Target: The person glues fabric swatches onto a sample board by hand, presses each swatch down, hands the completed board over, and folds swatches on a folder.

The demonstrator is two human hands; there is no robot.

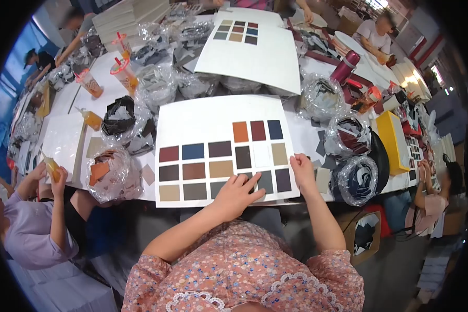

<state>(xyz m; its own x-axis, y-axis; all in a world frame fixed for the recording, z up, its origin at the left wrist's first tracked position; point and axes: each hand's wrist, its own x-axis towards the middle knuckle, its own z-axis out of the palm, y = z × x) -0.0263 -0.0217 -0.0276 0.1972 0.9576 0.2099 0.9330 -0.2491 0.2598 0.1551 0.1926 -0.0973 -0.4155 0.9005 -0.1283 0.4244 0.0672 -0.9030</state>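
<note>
In front of me a white swatch board (192, 122) lies over the table's near edge, with rows of coloured rectangles on it. My left hand (236, 196) rests on its lower middle, fingers spread, partly hiding the bottom-row swatches. One fingertip lies near a dark grey-green swatch (265, 182). Above that swatch is a blank white rectangle (262, 155), beside a dark brown swatch (243, 157) and a tan swatch (279, 154). My right hand (302, 172) is closed at the board's right edge, its thumb side against the edge; the fingertips are partly hidden.
Another swatch board (249, 62) lies beyond. Plastic-wrapped bundles of pieces (114, 174) flank me, including a dark one (360, 179) at right. Drink cups (124, 75), a yellow box (392, 143) and a magenta bottle (345, 66) stand around. At left a person holds a glue bottle (52, 167).
</note>
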